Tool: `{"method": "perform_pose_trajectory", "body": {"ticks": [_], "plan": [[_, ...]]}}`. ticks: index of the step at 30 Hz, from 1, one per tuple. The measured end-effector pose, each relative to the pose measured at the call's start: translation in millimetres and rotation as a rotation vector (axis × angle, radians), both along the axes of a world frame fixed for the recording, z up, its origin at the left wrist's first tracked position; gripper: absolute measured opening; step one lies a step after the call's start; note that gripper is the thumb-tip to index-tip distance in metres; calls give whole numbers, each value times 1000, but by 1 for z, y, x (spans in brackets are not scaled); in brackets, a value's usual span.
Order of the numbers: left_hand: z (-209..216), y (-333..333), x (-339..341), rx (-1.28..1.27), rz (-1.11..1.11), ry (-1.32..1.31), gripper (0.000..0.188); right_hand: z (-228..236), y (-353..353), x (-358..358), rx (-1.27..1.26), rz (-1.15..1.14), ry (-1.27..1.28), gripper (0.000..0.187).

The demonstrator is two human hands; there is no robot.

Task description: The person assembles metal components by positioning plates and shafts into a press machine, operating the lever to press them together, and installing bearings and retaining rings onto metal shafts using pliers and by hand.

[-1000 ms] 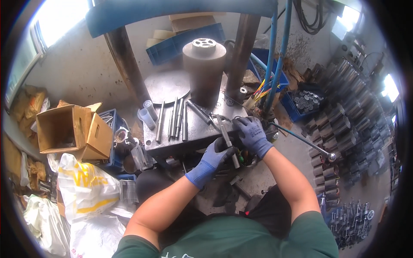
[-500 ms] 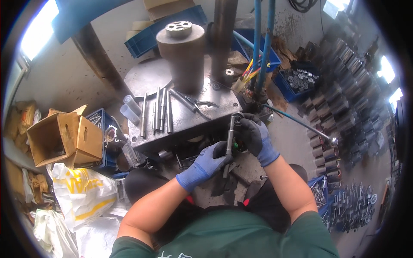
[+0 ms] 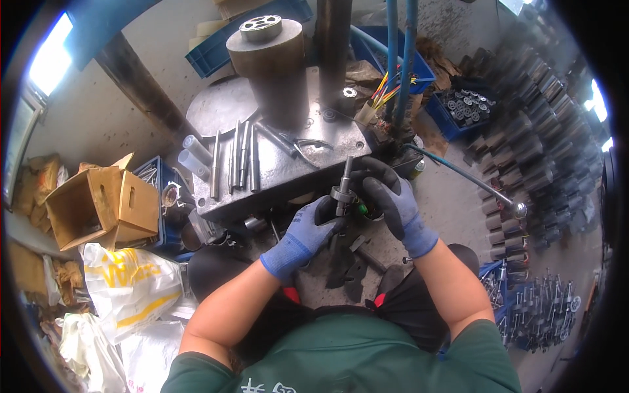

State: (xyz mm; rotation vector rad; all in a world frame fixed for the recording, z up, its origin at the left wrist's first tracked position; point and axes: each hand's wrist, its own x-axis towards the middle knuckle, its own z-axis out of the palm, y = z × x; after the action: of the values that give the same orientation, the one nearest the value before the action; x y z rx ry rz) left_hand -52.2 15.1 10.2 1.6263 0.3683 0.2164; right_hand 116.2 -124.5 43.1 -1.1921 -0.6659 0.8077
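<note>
My left hand (image 3: 306, 230), in a blue glove with dark fingertips, is closed round the lower part of a metal shaft (image 3: 347, 173). A round metal disc (image 3: 343, 194) sits around this shaft, just above my left thumb. The shaft stands nearly upright, its top leaning slightly right. Beside it, my right hand (image 3: 396, 208) is gloved the same way, its curved fingers apart and nothing visible in them. Ahead, several loose metal shafts (image 3: 244, 157) lie on the machine's steel bed (image 3: 308, 169), with pliers (image 3: 310, 145) to their right.
On the bed stands a thick metal cylinder (image 3: 270, 65) bearing a spoked disc (image 3: 260, 26). Two translucent tubes (image 3: 194, 164) lie at its left. An open cardboard box (image 3: 134, 206) is at left. A blue bin (image 3: 452, 128) of discs and stacked metal cylinders (image 3: 524, 157) are at right.
The disc that was at the shaft's upper end by my right fingers now sits lower, by my left thumb. My right hand has come off the shaft and opened.
</note>
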Motion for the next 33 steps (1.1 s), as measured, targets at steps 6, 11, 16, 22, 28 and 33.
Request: {"method": "perform_pose_trajectory", "body": {"ticks": [6,11,16,22,28,33], "plan": [[2,-4,-2,170,19,-1,58,1,-1,4,-120,209,166,40],[-4,-6,1,296,101,-63,72,3,1,1,-259,184,-23,48],[-9,-6,-3,244,84,-84,83,-11,2,-2,-314,208,-120,56],[-21,-6,-1,-117,-16,-225,79,-9,5,-9,-252,154,-77,46],[-7,-1,1,-473,46,-158,81,-5,0,-6,-251,102,-60,34],[-20,1,-3,-330,19,-218,85,-3,0,-11,-234,114,-22,36]]}}
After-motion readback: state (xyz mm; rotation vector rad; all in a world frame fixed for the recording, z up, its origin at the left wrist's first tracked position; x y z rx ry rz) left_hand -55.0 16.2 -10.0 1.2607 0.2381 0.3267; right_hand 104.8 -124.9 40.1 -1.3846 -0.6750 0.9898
